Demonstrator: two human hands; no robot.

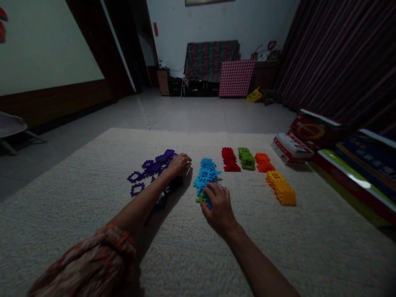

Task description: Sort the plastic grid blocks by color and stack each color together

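Note:
My left hand (180, 166) is at the right end of a loose heap of purple square toothed plastic building pieces (153, 167). Its fingers are bent and closed; whatever lies inside them is hidden from me. To its right, a row of overlapping light blue toothed pieces (205, 173) rests on the mat. My right hand (219, 205) grips the near end of that row, fingers curved over the top and thumb on the near side. Beside the thumb a bit of a green piece (200, 199) shows, mostly covered.
Rows of red (229, 159), green (246, 158), orange (264, 162) and yellow pieces (281, 188) lie to the right on the beige mat (102, 181). Beyond them are a red and white box (291, 148) and larger boxes (365, 165) along the right edge.

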